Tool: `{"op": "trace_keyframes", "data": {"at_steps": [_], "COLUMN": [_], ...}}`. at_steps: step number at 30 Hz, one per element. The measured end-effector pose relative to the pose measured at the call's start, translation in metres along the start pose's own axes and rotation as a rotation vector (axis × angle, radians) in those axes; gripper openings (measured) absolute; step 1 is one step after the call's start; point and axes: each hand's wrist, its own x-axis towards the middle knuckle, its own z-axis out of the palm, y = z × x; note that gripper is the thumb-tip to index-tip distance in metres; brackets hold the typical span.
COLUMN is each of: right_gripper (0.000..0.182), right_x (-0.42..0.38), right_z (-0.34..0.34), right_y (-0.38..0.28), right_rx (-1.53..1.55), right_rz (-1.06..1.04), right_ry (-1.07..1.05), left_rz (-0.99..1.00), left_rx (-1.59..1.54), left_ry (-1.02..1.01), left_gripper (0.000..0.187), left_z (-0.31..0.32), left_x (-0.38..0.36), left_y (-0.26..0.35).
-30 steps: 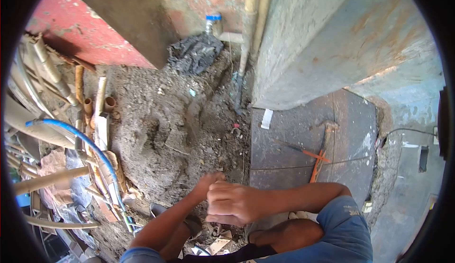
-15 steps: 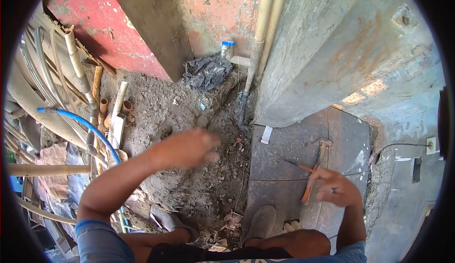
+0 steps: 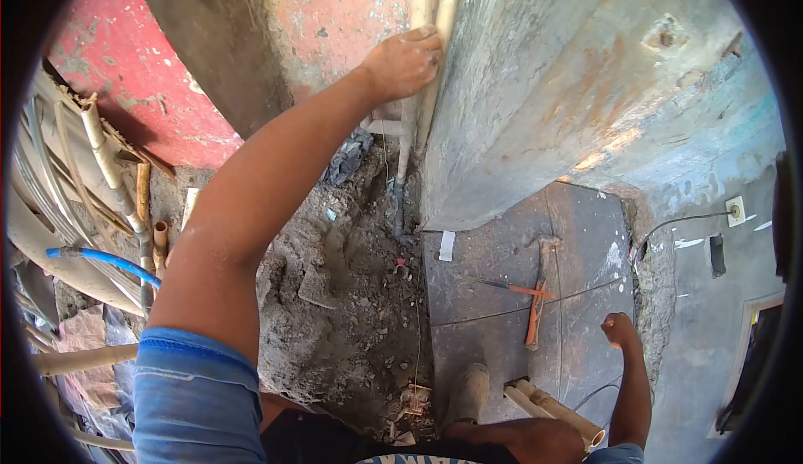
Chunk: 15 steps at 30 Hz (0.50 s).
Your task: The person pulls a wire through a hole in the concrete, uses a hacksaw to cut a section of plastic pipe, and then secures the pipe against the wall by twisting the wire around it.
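Note:
My left hand (image 3: 407, 61) is wrapped round the upright cream pipe (image 3: 421, 0) by the wall, and its fingertips are hidden behind the back of the hand. Lower right, my right hand (image 3: 620, 330) is curled closed over the dark floor tiles, with nothing visible in it. To its left lies a hammer (image 3: 533, 322) with an orange handle. A thin tool (image 3: 481, 281) with an orange handle crosses it. Black plastic (image 3: 345, 160) is bunched on the soil near the pipe's lower end, partly covered by my left arm.
Rough dug soil (image 3: 335, 305) borders the dark tiles (image 3: 493, 343). A concrete pillar (image 3: 510, 121) stands right of the pipe. Bamboo poles and a blue hose (image 3: 117, 262) lie at left. Cut bamboo (image 3: 569, 418) rests by my leg. A socket (image 3: 734, 211) is on the right wall.
My left hand has moved up and forward from above the soil onto the upright pipe. My right hand has moved right, away from the hammer, and closed. The view has shifted.

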Motion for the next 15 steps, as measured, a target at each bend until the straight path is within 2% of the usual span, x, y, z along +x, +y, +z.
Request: {"op": "trace_keyframes", "data": {"at_steps": [1, 2, 3, 7, 10, 12, 13, 15], "right_gripper": [0.015, 0.018, 0.021, 0.018, 0.018, 0.019, 0.019, 0.025], "right_x": [-0.001, -0.002, -0.002, 0.005, 0.012, 0.021, 0.018, 0.01], "right_z": [0.007, 0.013, 0.018, 0.046, 0.063, 0.081, 0.076, 0.038], "right_y": [0.002, 0.005, 0.009, 0.043, 0.066, 0.084, 0.075, 0.011], "right_rx": [-0.008, -0.008, -0.008, -0.134, -0.221, -0.27, -0.269, -0.399], "right_rz": [0.004, 0.089, 0.176, 0.246, 0.231, 0.254, 0.253, 0.421], "right_ry": [-0.015, -0.033, -0.051, -0.161, -0.153, -0.268, -0.268, -0.225], "left_rz": [-0.041, -0.037, -0.039, -0.106, -0.09, -0.147, -0.146, -0.2], "left_rx": [0.048, 0.041, 0.026, 0.059, 0.029, -0.009, -0.008, -0.214], "left_ry": [-0.017, 0.115, 0.114, 0.232, 0.141, 0.057, 0.056, -0.092], "left_gripper": [0.017, 0.018, 0.018, 0.017, 0.016, 0.015, 0.015, 0.014], "left_z": [0.01, 0.02, 0.025, 0.028, 0.023, 0.02, 0.015, 0.004], "left_x": [-0.002, -0.006, -0.005, -0.003, -0.005, -0.001, 0.003, 0.01], "left_y": [0.001, -0.002, 0.0, 0.002, 0.001, 0.002, 0.003, 0.003]}}
